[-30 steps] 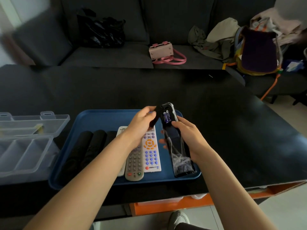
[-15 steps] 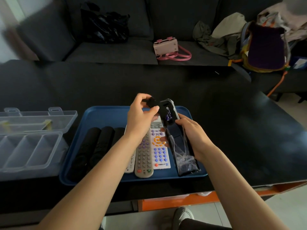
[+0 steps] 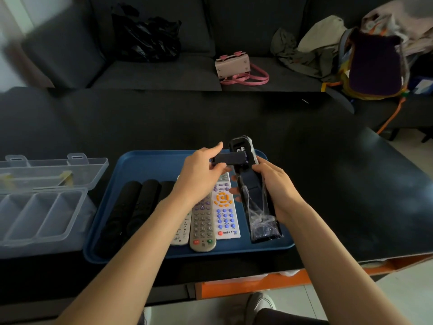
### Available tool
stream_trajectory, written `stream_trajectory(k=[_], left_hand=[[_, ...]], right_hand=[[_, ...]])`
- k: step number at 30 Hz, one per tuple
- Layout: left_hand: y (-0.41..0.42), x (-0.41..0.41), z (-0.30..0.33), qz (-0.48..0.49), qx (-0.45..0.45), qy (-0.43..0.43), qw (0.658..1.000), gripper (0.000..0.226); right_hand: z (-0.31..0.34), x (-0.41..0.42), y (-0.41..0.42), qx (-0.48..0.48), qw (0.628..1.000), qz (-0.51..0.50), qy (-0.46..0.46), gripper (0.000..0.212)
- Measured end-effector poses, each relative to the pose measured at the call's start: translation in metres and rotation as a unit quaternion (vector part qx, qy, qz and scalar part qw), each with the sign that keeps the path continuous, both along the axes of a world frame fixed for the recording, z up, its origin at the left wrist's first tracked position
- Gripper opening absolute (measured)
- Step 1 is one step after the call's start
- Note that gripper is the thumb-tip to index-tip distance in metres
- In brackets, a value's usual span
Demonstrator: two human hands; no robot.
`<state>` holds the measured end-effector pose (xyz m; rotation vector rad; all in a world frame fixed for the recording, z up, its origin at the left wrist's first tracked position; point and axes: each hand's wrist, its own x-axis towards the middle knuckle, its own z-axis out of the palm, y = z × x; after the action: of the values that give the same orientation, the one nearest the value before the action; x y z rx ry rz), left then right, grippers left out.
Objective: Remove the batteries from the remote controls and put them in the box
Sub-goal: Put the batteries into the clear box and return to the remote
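My right hand point(image 3: 275, 186) grips a black remote point(image 3: 254, 195) wrapped in clear plastic, tilted up over the blue tray point(image 3: 145, 165). Its battery bay at the top is uncovered and two batteries point(image 3: 242, 152) show inside. My left hand point(image 3: 199, 174) pinches the black battery cover point(image 3: 228, 158), held crosswise just in front of the bay. Three light remotes point(image 3: 221, 209) and several black remotes point(image 3: 131, 207) lie side by side in the tray. A clear plastic compartment box point(image 3: 35, 214) with its lid open sits left of the tray.
The tray and box rest near the front edge of a black table point(image 3: 328, 172). Behind it stands a dark sofa with a black bag point(image 3: 145, 36), a pink handbag point(image 3: 234, 66) and a heap of clothes point(image 3: 365, 55). An orange shelf edge point(image 3: 257, 282) shows under the table.
My left hand has pulled the battery cover off the remote and turned it crosswise, exposing the batteries. The right hand keeps its hold on the remote.
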<state>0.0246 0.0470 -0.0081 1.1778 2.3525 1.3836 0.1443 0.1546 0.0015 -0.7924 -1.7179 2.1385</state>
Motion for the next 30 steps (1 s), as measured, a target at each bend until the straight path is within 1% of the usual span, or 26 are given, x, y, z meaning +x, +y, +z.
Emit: stream_trajectory(k=[2,3,4,6,10,12,14,18,22,26,30], left_hand=[[0.0,0.001,0.002,-0.019,-0.038,0.109,0.993,0.054],[-0.001,0.002,0.002,-0.022,-0.047,0.145,0.988,0.055],[-0.001,0.003,0.002,-0.024,-0.045,0.162,0.985,0.056],[-0.002,0.006,0.002,-0.015,-0.017,0.163,0.986,0.052],[0.003,0.014,0.003,0.047,0.061,0.148,0.986,0.045],[0.005,0.017,0.004,0.071,0.076,0.136,0.985,0.045],[0.007,0.019,0.003,0.084,0.069,0.143,0.984,0.045],[0.01,0.022,-0.001,0.096,0.062,0.185,0.976,0.045],[0.011,0.023,-0.001,0.048,0.027,0.192,0.98,0.046],[0.011,0.015,-0.002,-0.013,-0.01,0.175,0.985,0.044],[0.008,0.01,-0.003,-0.018,-0.028,0.182,0.983,0.041]], right_hand=[[0.002,0.002,0.002,-0.002,1.0,-0.007,0.005,0.027],[0.002,0.002,0.002,-0.002,1.0,-0.009,0.006,0.027],[0.002,0.002,0.002,0.002,1.0,-0.009,0.006,0.027],[0.001,0.001,0.0,0.014,1.0,-0.004,0.004,0.027],[0.0,-0.004,-0.007,0.021,1.0,0.008,-0.002,0.028],[-0.001,-0.006,-0.009,0.029,1.0,0.004,-0.006,0.029],[-0.002,-0.007,-0.011,0.036,0.999,-0.003,-0.007,0.028],[-0.002,-0.007,-0.016,0.051,0.999,-0.003,-0.008,0.028],[-0.001,-0.007,-0.019,0.054,0.999,-0.002,0.006,0.032],[0.0,-0.005,-0.017,0.06,0.998,-0.006,0.003,0.031],[0.001,-0.005,-0.018,0.052,0.999,-0.001,0.0,0.031]])
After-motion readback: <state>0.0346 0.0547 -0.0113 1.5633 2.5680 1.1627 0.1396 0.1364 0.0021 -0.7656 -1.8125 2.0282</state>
